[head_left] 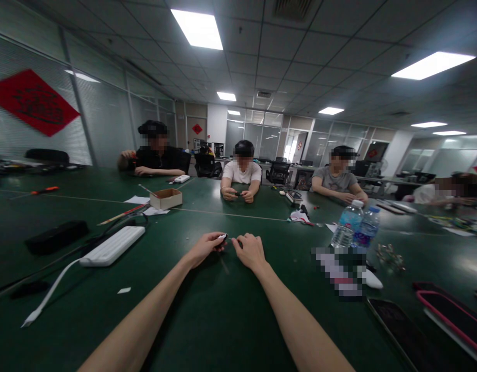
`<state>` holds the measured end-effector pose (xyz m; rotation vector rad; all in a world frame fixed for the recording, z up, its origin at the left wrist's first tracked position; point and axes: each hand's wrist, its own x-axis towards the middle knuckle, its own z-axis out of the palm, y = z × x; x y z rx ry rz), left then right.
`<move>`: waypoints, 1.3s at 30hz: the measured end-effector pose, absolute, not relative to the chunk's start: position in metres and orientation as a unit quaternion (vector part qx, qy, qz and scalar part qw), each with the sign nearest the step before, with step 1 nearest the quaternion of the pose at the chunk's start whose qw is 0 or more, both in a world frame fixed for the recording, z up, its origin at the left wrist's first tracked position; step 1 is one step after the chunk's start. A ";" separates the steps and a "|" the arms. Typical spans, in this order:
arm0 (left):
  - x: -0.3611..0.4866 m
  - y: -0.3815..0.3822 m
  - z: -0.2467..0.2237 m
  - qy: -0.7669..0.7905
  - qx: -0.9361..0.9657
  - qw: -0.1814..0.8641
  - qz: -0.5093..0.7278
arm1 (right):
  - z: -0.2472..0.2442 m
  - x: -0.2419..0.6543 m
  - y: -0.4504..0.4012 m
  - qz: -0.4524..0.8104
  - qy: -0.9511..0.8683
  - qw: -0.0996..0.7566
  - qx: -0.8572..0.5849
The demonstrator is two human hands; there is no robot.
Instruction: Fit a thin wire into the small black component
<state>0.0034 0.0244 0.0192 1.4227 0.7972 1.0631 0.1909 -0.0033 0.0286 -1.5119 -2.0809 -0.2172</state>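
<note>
My left hand (204, 250) and my right hand (250, 252) are close together above the dark green table (238, 305), a small gap between them. The fingers of my left hand pinch a small black and white object (222, 238). My right hand's fingertips seem to pinch a small dark piece (238, 243), too small to identify. A white power bank (112, 246) lies to the left of my hands, with its white cable trailing toward me.
Two plastic water bottles (349, 225) and a pixelated object (339, 271) stand to the right, beside a black phone (401, 336). A cardboard box (165, 198) and an orange-handled screwdriver (45, 190) lie ahead and left. Several co-workers (242, 173) sit across the table.
</note>
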 end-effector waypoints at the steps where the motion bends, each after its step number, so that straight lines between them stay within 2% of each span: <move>1: 0.004 0.024 0.020 0.340 0.605 0.562 0.450 | 0.029 0.191 -0.003 -0.081 -0.775 0.278 -0.562; 25: 0.003 0.021 0.017 0.320 0.605 0.551 0.478 | 0.040 0.197 -0.011 -0.111 -0.790 0.244 -0.551; 31: -0.002 0.030 0.012 0.311 0.509 0.564 0.571 | 0.043 0.187 -0.022 -0.122 -0.847 0.230 -0.464; 39: -0.003 0.037 0.007 0.290 0.471 0.590 0.589 | 0.043 0.180 -0.022 -0.079 -0.797 0.288 -0.525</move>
